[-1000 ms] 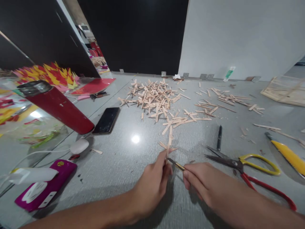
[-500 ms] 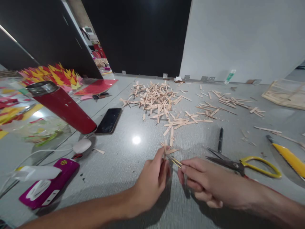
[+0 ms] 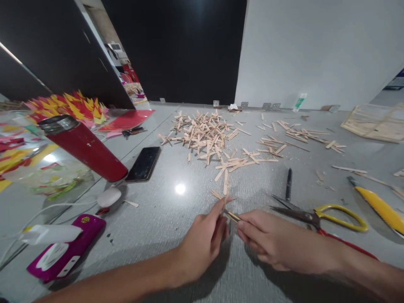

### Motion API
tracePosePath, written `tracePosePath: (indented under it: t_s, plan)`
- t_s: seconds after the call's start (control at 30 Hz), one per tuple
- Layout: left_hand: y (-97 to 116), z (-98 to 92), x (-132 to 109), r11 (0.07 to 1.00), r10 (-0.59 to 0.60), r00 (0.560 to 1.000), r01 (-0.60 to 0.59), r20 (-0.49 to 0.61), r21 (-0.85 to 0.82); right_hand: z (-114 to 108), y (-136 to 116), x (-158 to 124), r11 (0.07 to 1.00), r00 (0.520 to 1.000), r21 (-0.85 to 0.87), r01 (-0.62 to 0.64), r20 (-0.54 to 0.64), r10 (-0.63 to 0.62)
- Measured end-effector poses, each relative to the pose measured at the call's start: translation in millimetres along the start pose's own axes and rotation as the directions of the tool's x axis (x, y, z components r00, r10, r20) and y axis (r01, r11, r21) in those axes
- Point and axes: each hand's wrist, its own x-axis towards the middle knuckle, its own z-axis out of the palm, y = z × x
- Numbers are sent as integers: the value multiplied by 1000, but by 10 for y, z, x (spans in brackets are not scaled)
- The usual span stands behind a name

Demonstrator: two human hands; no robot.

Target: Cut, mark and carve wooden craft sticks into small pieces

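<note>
Fingers of left hand pinching wooden stick — right hand gripping small knife

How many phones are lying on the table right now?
1: a black smartphone lies face up, left of the wooden stick pile, beside the red flask. The magenta item at the near left is unclear.

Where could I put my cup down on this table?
Bare patch: between the phone, the stick pile and the left hand. Another lies between the black pen and the yellow knife. The far middle is crowded with sticks.
</note>
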Motion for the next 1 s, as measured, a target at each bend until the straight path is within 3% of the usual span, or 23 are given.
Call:
tracePosePath:
  t_s: [0.1,0.27,0.37,0.47,0.5,0.6,0.73,0.83,1.0]
  plan:
    - [3,4,7,999,33,999,-33,8,-18,-104,-131,-7,987,987,-5,-158,-24,158]
    - [-6,44,4,997,64,996,-61,70,-44,-365,-425,-77,915,922,-121,-385,4,388]
    - [-8,56,-9,998,56,997,-55,54,-30,-250,-352,-46,922,922,-5,-386,31,386]
    - [-5,57,-15,998,46,999,-46,-7,-43,35,-167,19,904,960,338,-261,-4,279]
    - [-3,57,-17,998,41,999,-42,-15,-48,110,-130,31,897,959,361,-254,-24,282]
    - [-3,56,-24,999,22,1000,-21,23,-26,133,-176,5,897,950,347,-275,-43,308]
    - [-29,62,-41,998,28,993,-34,111,57,-175,-445,-111,887,901,186,-423,-17,433]
    - [-58,74,-63,995,57,987,-68,150,69,-321,-545,-160,891,892,69,-449,-20,451]
    - [-50,91,-81,999,-17,993,13,113,42,-131,-435,-132,918,915,65,-391,-79,395]
